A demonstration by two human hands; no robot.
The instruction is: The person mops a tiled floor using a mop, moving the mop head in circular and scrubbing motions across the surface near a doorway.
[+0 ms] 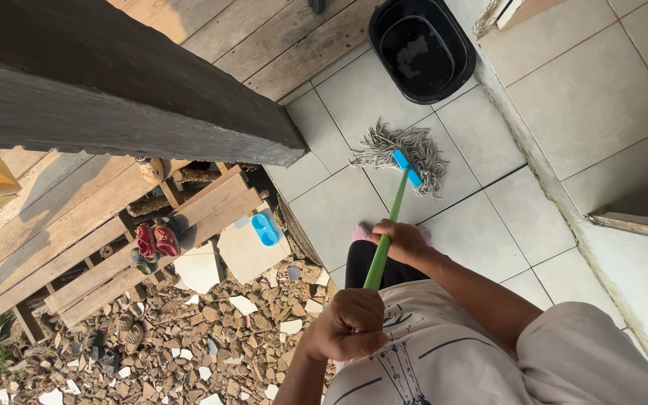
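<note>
Bright daylight fills the head view. Warm sun falls on the pale grey floor tiles [369, 97] and on the broken stone rubble [189, 330] along the lower left edge, leaving both evenly lit with soft shadows. The thick dark wooden beam [114, 90] across the upper left stays deep in shade, its surface detail lost. A dim shadow covers the tiles at the right edge. The inside of the black plastic bucket [421, 49] reads nearly black. Straight lines bow slightly toward the corners; focus is sharp throughout.
</note>
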